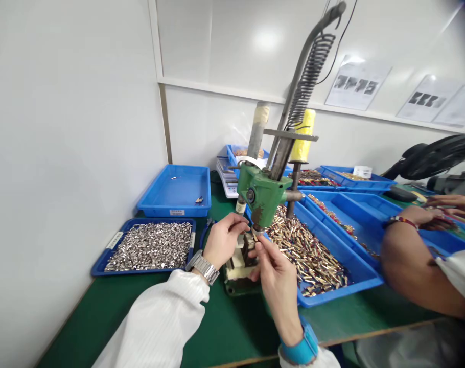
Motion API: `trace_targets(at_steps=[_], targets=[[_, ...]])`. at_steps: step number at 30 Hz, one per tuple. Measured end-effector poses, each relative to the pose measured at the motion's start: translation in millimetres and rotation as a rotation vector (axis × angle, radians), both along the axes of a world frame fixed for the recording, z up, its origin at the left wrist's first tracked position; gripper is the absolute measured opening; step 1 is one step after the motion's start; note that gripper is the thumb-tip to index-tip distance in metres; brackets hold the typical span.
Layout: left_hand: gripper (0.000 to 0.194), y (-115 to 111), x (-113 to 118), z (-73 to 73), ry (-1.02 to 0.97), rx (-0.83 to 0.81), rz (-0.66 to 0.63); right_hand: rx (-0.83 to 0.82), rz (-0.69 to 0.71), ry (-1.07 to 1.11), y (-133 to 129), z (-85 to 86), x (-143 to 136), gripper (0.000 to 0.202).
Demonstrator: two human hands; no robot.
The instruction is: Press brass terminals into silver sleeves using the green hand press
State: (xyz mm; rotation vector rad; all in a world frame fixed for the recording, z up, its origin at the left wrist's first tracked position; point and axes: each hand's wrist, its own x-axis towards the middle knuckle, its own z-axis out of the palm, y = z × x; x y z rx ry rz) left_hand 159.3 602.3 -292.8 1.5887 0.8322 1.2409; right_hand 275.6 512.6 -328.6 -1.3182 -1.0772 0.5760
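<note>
A green hand press (261, 191) with a tall lever and spring stands on the green table. My left hand (225, 239), with a metal watch at its wrist, is at the left of the press's lower block (249, 248), its thumb and fingers pinched together. My right hand (276, 271), with a blue band at its wrist, is closed at the right of that block, just under the press head. What either hand pinches is too small to make out. A blue tray of small silvery parts (150, 247) lies left of my left hand. Behind my right hand is a bin of gold-coloured parts (312, 250).
A blue tray (175, 186) with a few small pieces sits at the back left. More blue bins (366, 179) stand at the right, near a black fan (439, 156). Another person's forearm (409, 266) and hands reach in from the right. A scale (228, 179) stands behind the press.
</note>
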Motion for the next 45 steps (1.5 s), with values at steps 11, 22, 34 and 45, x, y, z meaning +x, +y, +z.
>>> trace_targets(at_steps=[11, 22, 34, 45], targets=[[0.032, -6.6, 12.7, 0.9, -0.481, -0.517, -0.225, 0.066, -0.023, -0.484, -1.9, 8.7, 9.8, 0.043], [0.031, -8.6, 8.5, 3.1, -0.361, -0.533, -0.273, 0.115, -0.236, -1.040, -2.9, 5.3, 10.0, 0.045], [0.026, -22.6, 13.3, -4.9, -0.087, -0.167, -0.080, 0.099, -0.275, -1.291, -9.8, 3.0, 14.1, 0.066], [0.020, -29.9, 14.9, -3.2, 0.137, 0.070, 0.119, 0.377, -0.161, -0.647, -7.8, 105.1, 43.4, 0.022]])
